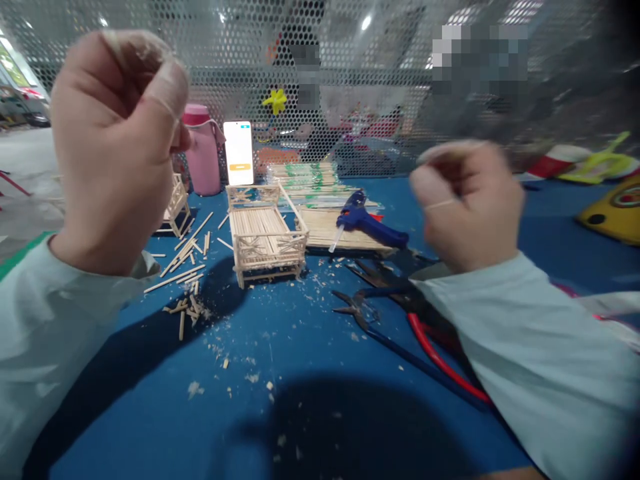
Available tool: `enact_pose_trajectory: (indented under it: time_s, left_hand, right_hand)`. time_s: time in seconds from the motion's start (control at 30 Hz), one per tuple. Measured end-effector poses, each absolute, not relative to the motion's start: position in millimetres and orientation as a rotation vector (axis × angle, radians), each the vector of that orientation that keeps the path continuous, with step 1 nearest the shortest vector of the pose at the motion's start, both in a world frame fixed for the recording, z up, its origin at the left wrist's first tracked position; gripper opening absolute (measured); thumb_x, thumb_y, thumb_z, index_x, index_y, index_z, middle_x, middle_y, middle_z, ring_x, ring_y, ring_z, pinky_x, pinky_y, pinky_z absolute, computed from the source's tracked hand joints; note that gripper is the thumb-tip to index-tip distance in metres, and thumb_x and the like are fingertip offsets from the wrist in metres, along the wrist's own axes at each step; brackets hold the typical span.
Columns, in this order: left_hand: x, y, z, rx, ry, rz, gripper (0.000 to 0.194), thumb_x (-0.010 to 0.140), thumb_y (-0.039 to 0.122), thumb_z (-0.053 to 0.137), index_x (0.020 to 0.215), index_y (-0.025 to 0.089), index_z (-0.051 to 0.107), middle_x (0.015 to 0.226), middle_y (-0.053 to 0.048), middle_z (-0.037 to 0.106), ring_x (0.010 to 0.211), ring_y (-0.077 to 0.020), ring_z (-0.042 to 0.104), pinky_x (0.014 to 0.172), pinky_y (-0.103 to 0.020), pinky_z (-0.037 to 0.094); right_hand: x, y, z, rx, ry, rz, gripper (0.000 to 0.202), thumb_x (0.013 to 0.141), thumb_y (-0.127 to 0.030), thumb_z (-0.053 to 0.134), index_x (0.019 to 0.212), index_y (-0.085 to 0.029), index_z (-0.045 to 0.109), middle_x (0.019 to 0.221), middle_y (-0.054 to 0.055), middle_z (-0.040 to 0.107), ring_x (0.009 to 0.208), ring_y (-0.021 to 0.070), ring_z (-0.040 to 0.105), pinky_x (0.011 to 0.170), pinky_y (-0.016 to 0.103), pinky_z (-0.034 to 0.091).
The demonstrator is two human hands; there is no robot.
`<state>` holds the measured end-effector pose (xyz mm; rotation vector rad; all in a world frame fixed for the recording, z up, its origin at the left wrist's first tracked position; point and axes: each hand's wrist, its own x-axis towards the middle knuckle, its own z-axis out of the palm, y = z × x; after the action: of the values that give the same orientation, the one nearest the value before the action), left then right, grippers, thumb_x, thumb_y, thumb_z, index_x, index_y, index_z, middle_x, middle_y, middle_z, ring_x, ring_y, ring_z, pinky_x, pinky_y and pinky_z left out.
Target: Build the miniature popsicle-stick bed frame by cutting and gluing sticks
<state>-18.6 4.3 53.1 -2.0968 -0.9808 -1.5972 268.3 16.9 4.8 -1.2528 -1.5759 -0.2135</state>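
My left hand (120,140) is raised at the upper left with its fingers curled and the thumb against them; any small thing between them cannot be made out. At the right, my right hand (467,200) hangs above the table, also curled with thumb and fingers together, slightly blurred. Between the hands a small bench-like frame of thin wooden sticks (265,230) stands on the blue table. Beside it a blue glue gun (373,223) lies on a stack of flat sticks (320,230). Loose stick pieces (187,253) are scattered near my left sleeve.
Pliers with blue handles (400,350) and a red-handled tool (440,360) lie by my right sleeve. A pink bottle (203,157) and a lit phone (239,153) stand behind, before a perforated metal screen (300,73). A yellow object (613,213) is far right.
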Motion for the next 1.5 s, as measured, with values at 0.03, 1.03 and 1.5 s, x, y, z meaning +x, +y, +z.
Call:
enact_pose_trajectory:
  time_s: [0.03,1.03,1.5]
  left_hand:
    - [-16.8,1.7,51.1,-2.096,-0.976,-1.933,0.008,0.091,0.018,0.046,0.087,0.020,0.052,0.071,0.006,0.046,0.057,-0.0020,0.046,0.051,-0.015,0.046]
    - [-32.8,-55.0,-56.2,-2.594,-1.690,-1.511,0.023,0.085,0.027,0.047,0.104,0.015,0.053,0.078,-0.002,0.058,0.063,-0.0108,0.052,0.055,-0.021,0.043]
    - [-27.5,-60.1,-58.0,-2.700,-1.674,-1.359,0.022,0.087,0.031,0.046,0.101,0.017,0.054,0.080,-0.001,0.061,0.062,-0.0107,0.054,0.061,-0.024,0.045]
  right_hand:
    - [278.1,20.4,2.8,-1.476,-1.663,-0.194,0.017,0.075,-0.034,0.057,0.087,-0.022,0.058,0.086,0.008,0.062,0.081,0.0248,0.058,0.079,0.046,0.046]
    - [283.5,32.0,-6.4,-1.419,-1.332,0.468,0.029,0.084,-0.048,0.039,0.083,-0.021,0.047,0.072,0.005,0.059,0.045,0.0107,0.040,0.041,0.027,0.037]
    - [269.4,-47.5,-18.7,-1.118,-1.909,0.525,0.036,0.078,-0.054,0.053,0.087,-0.022,0.066,0.072,0.005,0.067,0.048,0.0166,0.051,0.046,0.032,0.043]
